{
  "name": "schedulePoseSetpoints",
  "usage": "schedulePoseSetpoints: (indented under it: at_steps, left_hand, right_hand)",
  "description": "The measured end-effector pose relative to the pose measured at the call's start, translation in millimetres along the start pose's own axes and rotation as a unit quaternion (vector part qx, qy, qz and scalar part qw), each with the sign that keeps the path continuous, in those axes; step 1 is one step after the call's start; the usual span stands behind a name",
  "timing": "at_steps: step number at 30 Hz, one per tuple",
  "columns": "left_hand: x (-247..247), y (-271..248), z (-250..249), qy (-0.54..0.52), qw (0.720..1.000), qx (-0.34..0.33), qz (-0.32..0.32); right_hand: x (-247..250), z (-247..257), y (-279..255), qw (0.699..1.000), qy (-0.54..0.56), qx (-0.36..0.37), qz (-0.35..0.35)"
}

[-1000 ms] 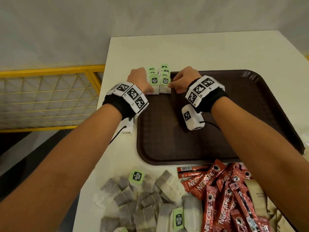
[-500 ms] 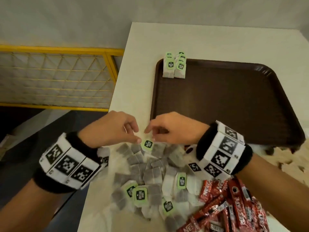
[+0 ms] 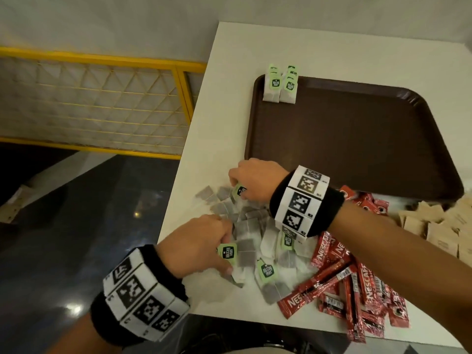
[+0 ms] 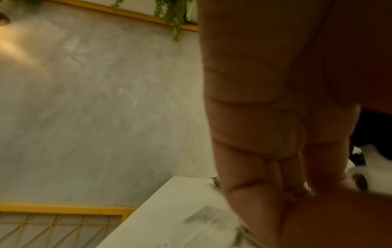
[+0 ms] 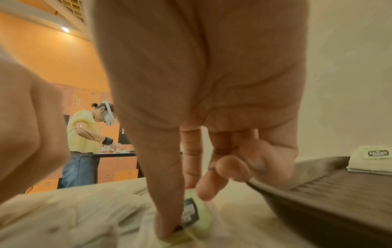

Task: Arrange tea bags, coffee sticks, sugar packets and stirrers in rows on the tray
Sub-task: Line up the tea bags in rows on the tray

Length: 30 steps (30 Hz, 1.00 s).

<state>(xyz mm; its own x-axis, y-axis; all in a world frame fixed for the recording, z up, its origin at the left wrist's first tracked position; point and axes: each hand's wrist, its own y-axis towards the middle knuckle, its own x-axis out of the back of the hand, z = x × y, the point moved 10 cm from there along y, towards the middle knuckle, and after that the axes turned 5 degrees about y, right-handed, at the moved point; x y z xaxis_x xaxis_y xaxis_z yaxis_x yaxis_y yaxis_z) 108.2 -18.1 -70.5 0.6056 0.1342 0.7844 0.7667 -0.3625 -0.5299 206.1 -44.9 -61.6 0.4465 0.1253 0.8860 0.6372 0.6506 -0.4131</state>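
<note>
A brown tray [image 3: 357, 154] lies on the white table. Two neat stacks of green-tagged tea bags [image 3: 279, 85] sit in its far left corner, also seen as stacked tea bags [image 5: 373, 161] from the right wrist. Loose tea bags [image 3: 252, 221] are heaped in front of the tray. My right hand [image 3: 237, 183] pinches the green tag of a tea bag [image 5: 191, 213] at the heap's far side. My left hand [image 3: 222, 242] grips another tagged tea bag [image 3: 227, 251] at the near side; its curled fingers [image 4: 254, 134] look blurred. Red coffee sticks [image 3: 344, 282] and brown sugar packets [image 3: 444, 226] lie to the right.
The table's left edge [image 3: 178, 200] drops to a dark floor, with a yellow-framed mesh railing [image 3: 102, 106] beyond it. A grey wall stands behind the table. In the right wrist view another person [image 5: 82, 134] works at a far table.
Both hands left the tea bag stacks in the tray's far corner and came back to the loose heap. The left hand has since drawn nearer, and each hand now holds a tagged bag.
</note>
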Motion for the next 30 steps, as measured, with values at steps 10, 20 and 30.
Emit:
schedulePoseSetpoints:
  at_steps: [10,20,30]
  left_hand:
    - [4,-1,1,-0.036,0.997,-0.029,-0.062]
    - [104,-18,-19,-0.226,0.956,-0.15,-0.109]
    - [218,103,-15,-0.134,0.958,-0.133,-0.215]
  right_hand:
    - [55,-15,-39,0.956,0.276,0.055,-0.085]
    - [102,-77,-70,0.902,0.381,0.018,-0.202]
    - [108,-182,-36,0.882,0.392,-0.122,-0.231]
